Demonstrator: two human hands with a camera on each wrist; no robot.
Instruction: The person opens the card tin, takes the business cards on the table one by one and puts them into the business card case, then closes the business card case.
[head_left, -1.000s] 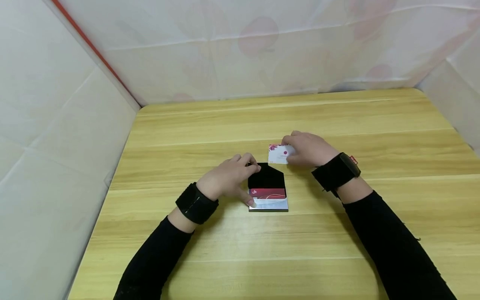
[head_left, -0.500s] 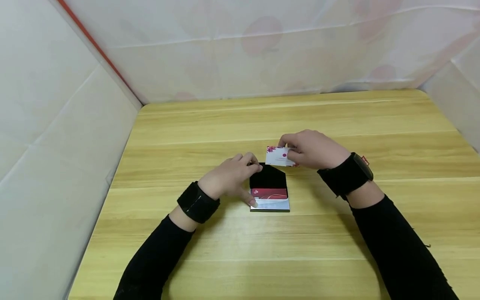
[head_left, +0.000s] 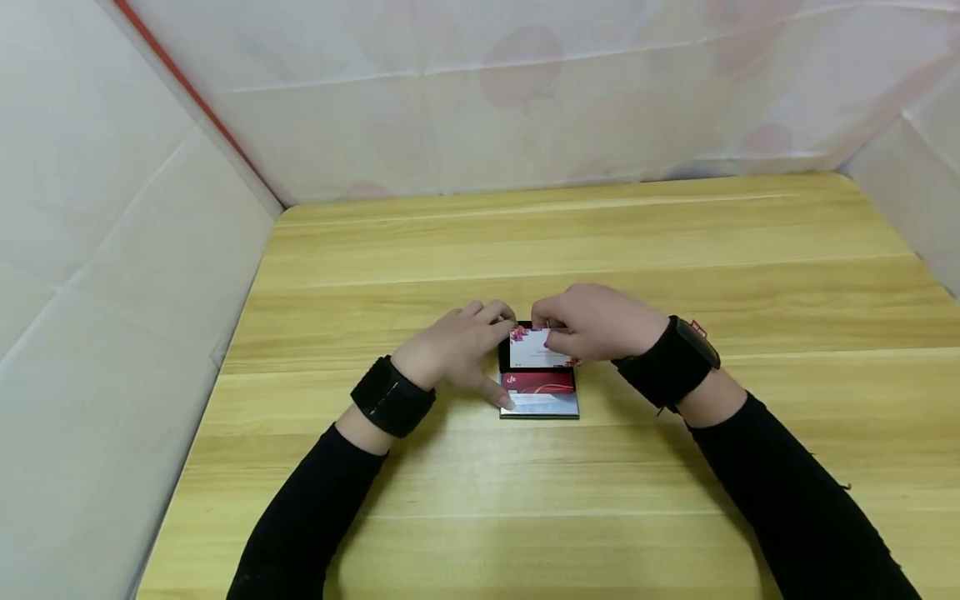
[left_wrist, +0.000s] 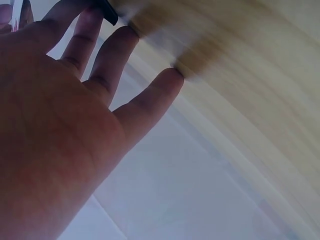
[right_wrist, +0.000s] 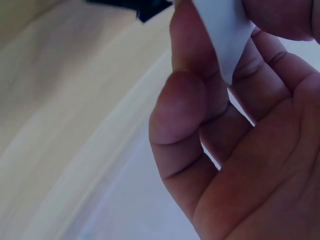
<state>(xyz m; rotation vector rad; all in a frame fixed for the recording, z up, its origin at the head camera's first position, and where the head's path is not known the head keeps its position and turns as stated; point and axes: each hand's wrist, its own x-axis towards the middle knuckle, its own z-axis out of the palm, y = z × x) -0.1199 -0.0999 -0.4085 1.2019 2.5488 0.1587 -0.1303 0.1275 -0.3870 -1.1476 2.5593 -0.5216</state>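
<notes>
A black card holder (head_left: pixel 504 354) lies on the table with its flap folded back; a red card (head_left: pixel 538 383) shows above a white, pale-blue card in its lower pocket. My left hand (head_left: pixel 459 348) holds its left side, thumb on the lower left corner and fingers at the flap's top corner. In the left wrist view the flap's dark edge (left_wrist: pixel 109 12) appears by the fingertips. Between thumb and fingers my right hand (head_left: pixel 603 321) pinches a white business card (head_left: pixel 531 350) with pink flowers, over the flap. That card looks bent in the right wrist view.
A wood-grain table (head_left: pixel 420 517) bears everything. Pale cloth (head_left: pixel 420 108) with faint fruit prints hangs behind it, and more pale cloth (head_left: pixel 112 333) stands along the left side. Black wristbands (head_left: pixel 393 396) are on both wrists.
The right hand has picked the flowered business card up off the table and brought it left and nearer, over the card holder's flap. The left hand has stayed on the holder.
</notes>
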